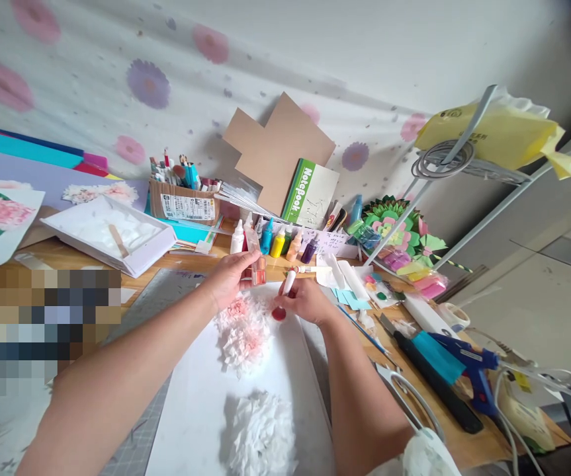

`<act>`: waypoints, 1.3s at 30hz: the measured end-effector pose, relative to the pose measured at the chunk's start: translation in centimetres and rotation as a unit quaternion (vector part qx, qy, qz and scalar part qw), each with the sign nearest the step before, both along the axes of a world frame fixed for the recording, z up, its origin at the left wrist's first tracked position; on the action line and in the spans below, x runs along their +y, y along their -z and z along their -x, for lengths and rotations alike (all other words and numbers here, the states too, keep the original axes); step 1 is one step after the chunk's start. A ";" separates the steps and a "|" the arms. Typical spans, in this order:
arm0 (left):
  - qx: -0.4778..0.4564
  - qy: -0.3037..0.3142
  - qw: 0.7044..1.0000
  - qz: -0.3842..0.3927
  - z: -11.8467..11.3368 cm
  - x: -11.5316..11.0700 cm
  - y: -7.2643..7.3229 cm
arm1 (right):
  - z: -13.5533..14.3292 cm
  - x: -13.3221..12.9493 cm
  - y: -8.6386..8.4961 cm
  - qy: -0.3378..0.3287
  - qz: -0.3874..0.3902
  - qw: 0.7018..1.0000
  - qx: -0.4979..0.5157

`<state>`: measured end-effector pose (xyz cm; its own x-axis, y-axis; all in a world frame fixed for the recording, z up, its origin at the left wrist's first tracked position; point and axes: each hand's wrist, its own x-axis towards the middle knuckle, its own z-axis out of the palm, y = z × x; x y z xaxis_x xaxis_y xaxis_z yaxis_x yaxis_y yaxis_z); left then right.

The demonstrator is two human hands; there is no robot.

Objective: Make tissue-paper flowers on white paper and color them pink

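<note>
My left hand (229, 277) grips a small clear-lidded makeup palette (259, 271) with reddish-pink pans, held above the far end of a white board (190, 410). In my right hand (306, 301) is a makeup brush (289, 283) with a white handle. Its red-tinted bristles point down, close over the board; I cannot tell whether they touch it. Just below my left hand lie ruffled white flowers tinged with pink (245, 337), made of thin petals. Nearer to me sits an all-white ruffled flower (263, 433) on the same board.
Several paint bottles (278, 242) stand behind my hands. At left is a white tray (161, 241) of white material with a wooden stick. Scissors (409, 396), a black-handled cutter (439, 383) and a blue glue gun (478, 370) lie at right. A grey cutting mat (141, 317) lies under the board.
</note>
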<state>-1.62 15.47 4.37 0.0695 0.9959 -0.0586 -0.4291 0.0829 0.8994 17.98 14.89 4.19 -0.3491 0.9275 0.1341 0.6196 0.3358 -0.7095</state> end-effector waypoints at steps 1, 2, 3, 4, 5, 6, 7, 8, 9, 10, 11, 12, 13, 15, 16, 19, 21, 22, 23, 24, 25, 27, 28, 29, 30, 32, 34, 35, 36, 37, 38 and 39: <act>0.000 0.000 1.000 -0.001 0.0 0.0 0.0 | 0.0 0.0 -0.1 0.012 -0.006 1.000 -0.006; -0.001 0.001 1.000 -0.002 0.0 0.0 0.0 | 0.0 0.0 -0.1 0.034 -0.017 0.999 -0.005; -0.001 0.004 1.000 -0.002 0.0 -0.1 0.0 | 0.0 -0.1 -0.2 0.048 -0.023 0.999 0.003; -0.001 0.007 1.000 -0.002 0.0 -0.1 0.0 | 0.0 -0.1 -0.3 0.046 -0.020 0.999 0.011; -0.001 0.011 1.000 -0.002 0.0 -0.1 0.0 | 0.1 -0.2 -0.4 0.030 -0.012 0.999 0.011; 0.000 0.014 1.000 -0.002 0.0 -0.1 0.0 | 0.2 -0.2 -0.5 0.014 -0.003 1.000 0.004; 0.000 0.014 1.000 -0.001 -0.1 -0.1 0.0 | 0.2 -0.2 -0.6 0.004 0.003 1.000 -0.008; 0.001 0.014 1.000 0.000 -0.1 -0.1 0.0 | 0.2 -0.2 -0.6 0.007 0.004 1.000 -0.022; 0.001 0.013 1.000 0.000 -0.1 -0.1 0.0 | 0.2 -0.2 -0.7 0.021 -0.002 0.999 -0.033; 0.001 0.012 1.000 0.000 -0.1 -0.2 0.0 | 0.2 -0.2 -0.7 0.042 -0.010 0.998 -0.037; 0.002 0.011 1.000 0.001 -0.1 -0.2 0.1 | 0.2 -0.3 -0.8 0.063 -0.020 0.997 -0.035; 0.002 0.012 1.000 0.001 -0.1 -0.2 0.1 | 0.3 -0.3 -0.9 0.072 -0.023 0.997 -0.026; 0.003 0.013 1.000 0.002 -0.1 -0.1 0.1 | 0.3 -0.4 -1.0 0.060 -0.020 0.998 -0.020; 0.004 0.013 1.000 0.003 -0.2 -0.1 0.2 | 0.5 -0.7 -1.3 0.007 -0.006 0.999 -0.035; 0.005 0.013 1.000 0.003 -0.1 -0.1 0.2 | 0.6 -0.8 -1.4 -0.008 -0.005 0.998 -0.057; 0.006 0.016 1.000 0.003 -0.1 -0.1 0.3 | 0.6 -0.9 -1.8 0.036 -0.029 0.991 -0.124; 0.010 0.026 1.000 0.004 -0.1 -0.2 0.2 | 0.4 -0.9 -1.9 0.073 -0.043 0.988 -0.127; 0.013 0.033 0.999 0.006 -0.1 -0.2 0.2 | 0.3 -0.9 -1.9 0.060 -0.041 0.990 -0.118; 0.015 0.039 0.999 0.009 -0.2 -0.3 0.2 | 0.2 -0.9 -1.9 0.032 -0.034 0.993 -0.105; 0.018 0.044 0.999 0.011 -0.2 -0.3 0.2 | 0.2 -1.0 -1.9 0.001 -0.027 0.995 -0.092; 0.021 0.046 0.999 0.012 -0.2 -0.3 0.2 | 0.1 -1.0 -1.9 -0.017 -0.023 0.996 -0.083; 0.022 0.045 0.999 0.011 -0.3 -0.3 0.2 | 0.0 -0.9 -1.9 0.005 -0.029 0.996 -0.085; 0.023 0.045 0.999 0.010 -0.3 -0.3 0.2 | -0.1 -0.8 -1.9 0.042 -0.039 0.994 -0.089; 0.023 0.045 0.999 0.009 -0.3 -0.3 0.2 | -0.2 -0.8 -1.9 0.081 -0.052 0.992 -0.081; 0.024 0.046 0.999 0.010 -0.3 -0.3 0.2 | -0.3 -0.7 -2.0 0.107 -0.064 0.991 -0.053; 0.029 0.055 0.998 0.010 -0.3 -0.4 0.0 | -0.2 -0.6 -2.0 0.102 -0.079 0.990 0.055; 0.035 0.078 0.996 0.000 -0.3 -0.6 -0.1 | 0.2 -0.7 -1.9 0.064 -0.087 0.983 0.151; 0.036 0.091 0.995 -0.006 -0.4 -0.7 -0.2 | 0.4 -0.7 -1.8 0.045 -0.089 0.981 0.166; 0.035 0.101 0.994 -0.011 -0.4 -0.8 -0.2 | 0.6 -0.8 -1.8 0.033 -0.090 0.983 0.157; 0.032 0.106 0.994 -0.014 -0.5 -0.8 -0.2 | 0.8 -0.8 -1.8 0.031 -0.090 0.987 0.130; 0.028 0.103 0.994 -0.013 -0.5 -0.9 -0.2 | 0.9 -0.8 -1.7 0.040 -0.088 0.991 0.093; 0.024 0.095 0.995 -0.009 -0.6 -0.9 -0.2 | 0.9 -0.8 -1.7 0.057 -0.083 0.993 0.061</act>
